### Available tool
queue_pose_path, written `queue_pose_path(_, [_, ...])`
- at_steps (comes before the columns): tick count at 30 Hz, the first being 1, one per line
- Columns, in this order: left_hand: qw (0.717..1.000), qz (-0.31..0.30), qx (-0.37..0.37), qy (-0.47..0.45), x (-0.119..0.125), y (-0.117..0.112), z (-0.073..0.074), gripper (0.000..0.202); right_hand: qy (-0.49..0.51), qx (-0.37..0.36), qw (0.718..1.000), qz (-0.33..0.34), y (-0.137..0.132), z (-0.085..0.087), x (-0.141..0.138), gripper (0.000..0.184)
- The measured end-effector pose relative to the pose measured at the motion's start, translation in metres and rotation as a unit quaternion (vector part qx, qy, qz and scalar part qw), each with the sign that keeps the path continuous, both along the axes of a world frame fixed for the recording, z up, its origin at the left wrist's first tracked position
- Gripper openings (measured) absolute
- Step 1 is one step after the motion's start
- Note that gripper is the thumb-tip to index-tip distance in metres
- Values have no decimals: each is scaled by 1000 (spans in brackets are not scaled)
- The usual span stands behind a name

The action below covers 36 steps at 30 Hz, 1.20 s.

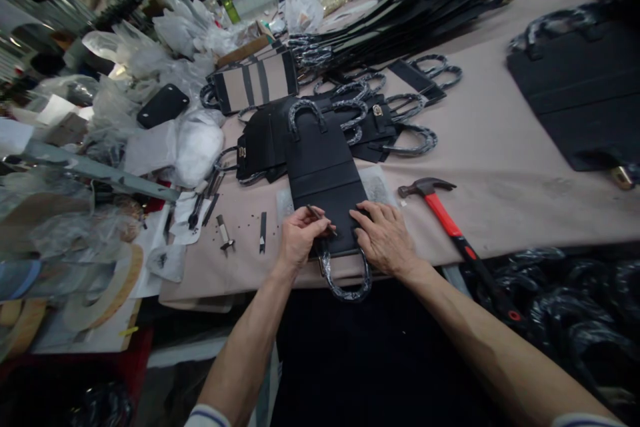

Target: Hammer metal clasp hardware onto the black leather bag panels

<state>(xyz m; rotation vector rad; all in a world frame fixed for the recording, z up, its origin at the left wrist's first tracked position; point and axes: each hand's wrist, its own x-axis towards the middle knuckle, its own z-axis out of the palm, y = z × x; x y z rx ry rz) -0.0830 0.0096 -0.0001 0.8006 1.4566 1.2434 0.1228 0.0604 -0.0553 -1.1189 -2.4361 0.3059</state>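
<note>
A black bag panel (323,177) lies flat in front of me, with plastic-wrapped handles at its far and near ends. My left hand (299,235) pinches a thin, dark pen-like tool (314,212), its tip pointing down at the near part of the panel. I cannot make out the exact kind of tool. My right hand (384,237) rests on the panel's right edge, fingers stretched out and holding nothing. The near handle (350,295) hangs over the table edge between my wrists. Under the panel, a pale slab (377,187) shows at the sides.
A claw hammer (445,210) with a red and black handle lies to the right. Left of the panel are a metal punch-like tool (225,235) and a dark strip (263,232). Black bags (265,137) and stacked panels (390,27) lie beyond; plastic bags (195,143) crowd the left.
</note>
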Motion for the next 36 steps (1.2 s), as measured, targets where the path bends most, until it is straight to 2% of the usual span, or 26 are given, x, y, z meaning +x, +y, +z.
queue_pose_path(3, [998, -4, 30, 61, 14, 0, -18, 28, -4, 0, 1000, -1, 0, 1, 0, 40])
queue_pose_path(7, [988, 3, 92, 122, 6, -5, -27, 19, -2, -2, 1000, -2, -1, 3, 1, 40])
queue_pose_path(12, [982, -9, 111, 153, 6, -11, -31, 18, 1, -3, 1000, -2, -1, 3, 0, 40])
queue_pose_path(16, [983, 6, 112, 148, 11, -11, -34, 19, 1, -2, 1000, -4, -1, 2, 0, 40])
queue_pose_path(32, [976, 1, 108, 191, 12, -11, -34, 13, 2, -1, 1000, -5, -1, 2, 0, 40])
queue_pose_path(36, [965, 1, 118, 233, 14, -11, -37, 11, -2, 0, 1000, -6, -1, 3, 0, 40])
